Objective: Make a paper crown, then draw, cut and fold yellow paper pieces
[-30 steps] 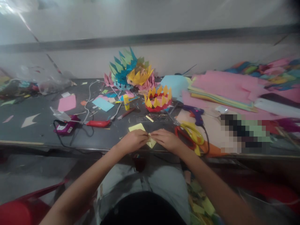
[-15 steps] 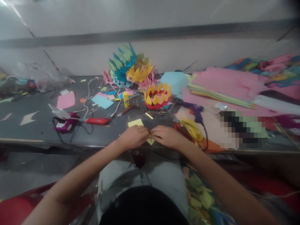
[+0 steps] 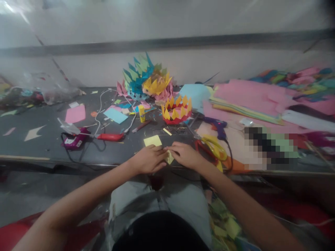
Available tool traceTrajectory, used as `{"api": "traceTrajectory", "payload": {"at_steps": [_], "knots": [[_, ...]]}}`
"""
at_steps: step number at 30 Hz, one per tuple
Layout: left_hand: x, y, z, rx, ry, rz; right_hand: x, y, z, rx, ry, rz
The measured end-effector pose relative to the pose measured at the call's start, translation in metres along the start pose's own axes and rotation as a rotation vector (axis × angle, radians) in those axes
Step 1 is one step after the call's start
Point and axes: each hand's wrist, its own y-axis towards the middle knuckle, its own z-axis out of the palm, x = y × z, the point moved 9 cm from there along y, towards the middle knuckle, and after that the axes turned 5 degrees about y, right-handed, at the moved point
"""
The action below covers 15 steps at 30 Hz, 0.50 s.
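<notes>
A small folded piece of yellow paper lies at the table's front edge between my hands. My right hand has its fingers pressed together on the paper's upper right side, pinching it. From the left, my left hand reaches its fingertips to the paper's upper corner, close to the right fingertips. Its fingers are stretched out and its thumb stands apart. A flat yellow paper square lies just beyond my left fingers. Scissors with yellow handles rest right of my right hand.
A red and yellow paper crown, a glue stick and a red-handled tool lie ahead. A glue gun with a cable and stacked coloured sheets sit right. Folded paper pieces are piled at the back.
My left hand has shifted slightly down, and its thumb has come away from the fingers. My right hand stays at the folded paper. The view has tilted slightly.
</notes>
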Motion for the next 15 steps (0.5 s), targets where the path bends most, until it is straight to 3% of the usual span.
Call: {"api": "traceTrajectory", "payload": {"at_steps": [6, 11, 15], "knots": [[0.001, -0.011, -0.005, -0.017, -0.034, 0.015, -0.001, 0.003, 0.0, 0.051, 0.035, 0.032], [0.011, -0.01, -0.002, -0.088, -0.049, -0.159, -0.003, -0.002, -0.005, 0.102, 0.146, -0.023], [0.014, 0.0, 0.007, -0.125, -0.051, -0.304, -0.009, -0.007, -0.004, 0.031, 0.166, 0.033]]}}
